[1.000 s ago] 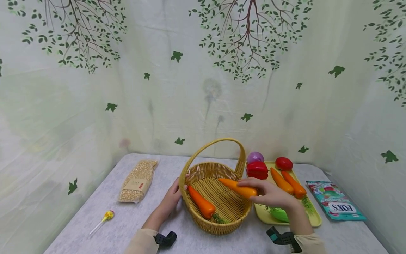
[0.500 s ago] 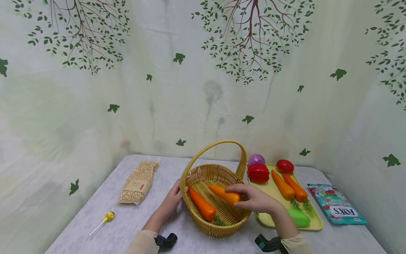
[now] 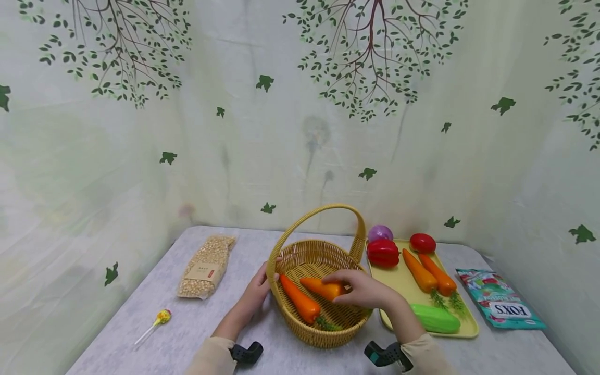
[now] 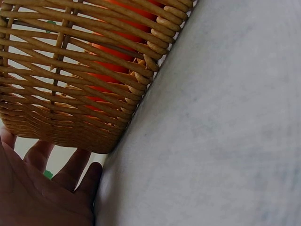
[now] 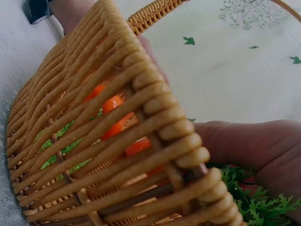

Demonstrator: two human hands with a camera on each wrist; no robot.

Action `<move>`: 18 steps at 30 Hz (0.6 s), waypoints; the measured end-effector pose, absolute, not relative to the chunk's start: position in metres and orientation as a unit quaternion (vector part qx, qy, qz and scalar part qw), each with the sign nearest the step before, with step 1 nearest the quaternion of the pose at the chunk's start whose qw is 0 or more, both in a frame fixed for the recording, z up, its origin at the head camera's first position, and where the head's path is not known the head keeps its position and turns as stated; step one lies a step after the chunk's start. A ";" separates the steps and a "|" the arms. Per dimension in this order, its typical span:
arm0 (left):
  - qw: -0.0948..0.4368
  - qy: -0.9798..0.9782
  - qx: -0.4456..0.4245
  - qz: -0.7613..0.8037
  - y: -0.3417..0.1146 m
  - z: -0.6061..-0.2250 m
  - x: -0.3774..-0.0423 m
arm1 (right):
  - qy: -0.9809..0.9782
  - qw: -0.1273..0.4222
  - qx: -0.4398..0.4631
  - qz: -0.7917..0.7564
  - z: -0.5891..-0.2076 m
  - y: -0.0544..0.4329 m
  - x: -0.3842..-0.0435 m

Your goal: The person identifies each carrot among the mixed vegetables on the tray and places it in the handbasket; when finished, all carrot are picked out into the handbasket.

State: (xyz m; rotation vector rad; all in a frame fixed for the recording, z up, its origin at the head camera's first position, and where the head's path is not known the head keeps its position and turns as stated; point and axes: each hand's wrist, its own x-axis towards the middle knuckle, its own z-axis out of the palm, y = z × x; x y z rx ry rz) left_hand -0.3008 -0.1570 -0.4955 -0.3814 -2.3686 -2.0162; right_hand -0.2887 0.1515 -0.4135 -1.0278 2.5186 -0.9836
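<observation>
A: Where's the smooth, tapered orange carrot (image 3: 316,288) sitting?
B: Inside the round tan wicker basket (image 3: 323,339), near mid-width. Right hand (image 3: 365,289) is clamping its thick end; tip is pointing at the basket's left wall. Floor contact: can't tell.
A: Left hand (image 3: 255,292)?
B: Farther off, gripping the basket's left rim, fingers spreading along the outside.
A: Contents?
B: A leafy red-orange carrot (image 3: 300,301) is lying along the basket's left side. Right of the basket, a rectangular pale-yellow tray (image 3: 392,281) is carrying two leafy orange carrots (image 3: 419,271), plus others.
</observation>
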 end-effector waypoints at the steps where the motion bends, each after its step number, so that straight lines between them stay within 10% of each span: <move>1: 0.004 -0.756 -0.122 -0.643 -0.157 -0.495 -0.301 | 0.865 0.126 -0.351 -0.335 -0.414 0.150 -0.290; 18: 0.001 -0.750 -0.128 -0.649 -0.158 -0.497 -0.302 | 0.882 0.127 -0.348 -0.292 -0.429 0.127 -0.299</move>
